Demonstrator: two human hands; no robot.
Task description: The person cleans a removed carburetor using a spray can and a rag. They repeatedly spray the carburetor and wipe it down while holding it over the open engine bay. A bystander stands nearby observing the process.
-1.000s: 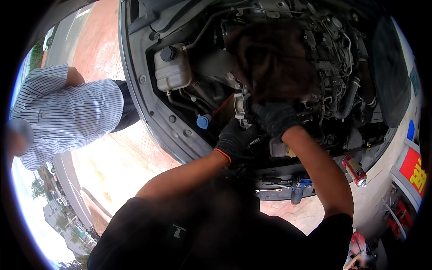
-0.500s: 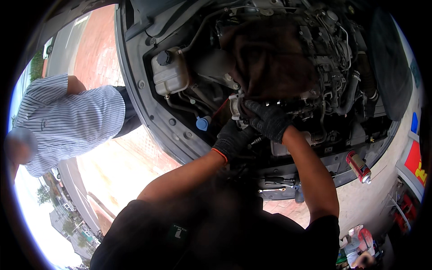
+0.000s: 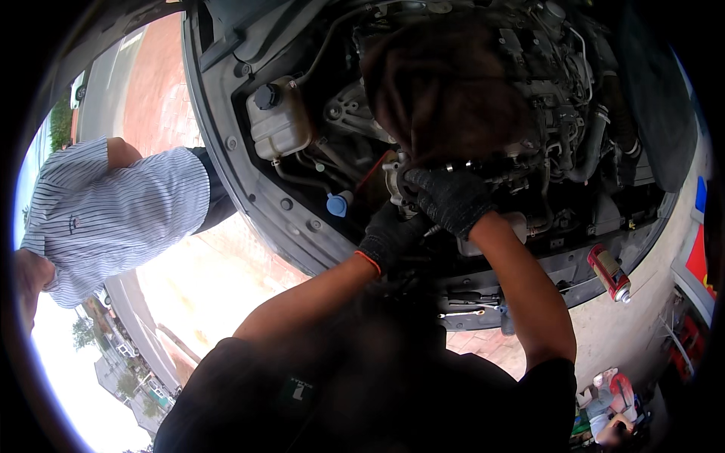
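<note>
A silvery metal engine part [image 3: 393, 181] with a curved, flange-like edge is between my gloved hands in the engine bay. My left hand [image 3: 390, 234], in a dark knit glove with an orange cuff, closes round its lower side. From the right, my right hand [image 3: 451, 200], gloved alike, wraps its fingers against the part's other side. Both palms hide much of the part, and I cannot tell whether it is loose or fixed. Just above the hands a dark brown cloth [image 3: 442, 90] is draped over the engine. The blue cap [image 3: 337, 204] of a filler neck is left of the part.
A whitish coolant tank [image 3: 279, 132] with a black cap stands at the left of the bay. Along the front edge lie a spray can [image 3: 609, 273] and a wrench [image 3: 461, 313]. A person in a striped shirt [image 3: 128, 204] stands at the left; another person [image 3: 604, 411] is at lower right.
My view has shifted slightly. Both hands stay on the metal part, and my right hand has turned a little over it. The person in the striped shirt has shifted slightly.
</note>
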